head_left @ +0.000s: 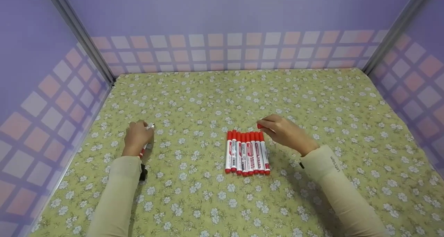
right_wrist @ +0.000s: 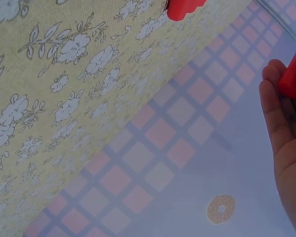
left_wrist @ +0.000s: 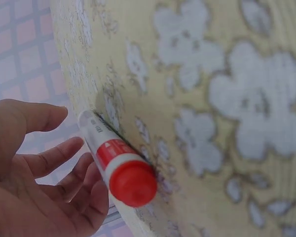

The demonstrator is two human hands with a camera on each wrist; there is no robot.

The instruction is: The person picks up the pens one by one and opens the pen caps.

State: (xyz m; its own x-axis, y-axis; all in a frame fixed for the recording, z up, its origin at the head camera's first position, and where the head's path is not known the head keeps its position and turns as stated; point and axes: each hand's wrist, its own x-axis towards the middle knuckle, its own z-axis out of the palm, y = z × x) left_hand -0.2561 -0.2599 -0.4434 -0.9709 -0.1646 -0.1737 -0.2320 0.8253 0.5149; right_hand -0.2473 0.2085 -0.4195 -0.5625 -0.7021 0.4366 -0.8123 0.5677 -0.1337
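My left hand (head_left: 138,136) is low over the tablecloth on the left. In the left wrist view its thumb stands apart from the loosely bent fingers, which lie beside a whiteboard marker (left_wrist: 116,153). That marker has a white barrel, a red band and a red end; its far end is white, with no red cap on it. My right hand (head_left: 282,131) pinches a small red marker cap (right_wrist: 292,81) between thumb and fingers. It hovers just beyond the upper right end of a row of red-capped markers (head_left: 247,155) laid side by side.
A yellow-green floral cloth (head_left: 194,202) covers the table. Purple panels with a pink and white checked band (head_left: 222,46) stand along the back and both sides. Black wrist gear (head_left: 143,172) sits at the left cuff.
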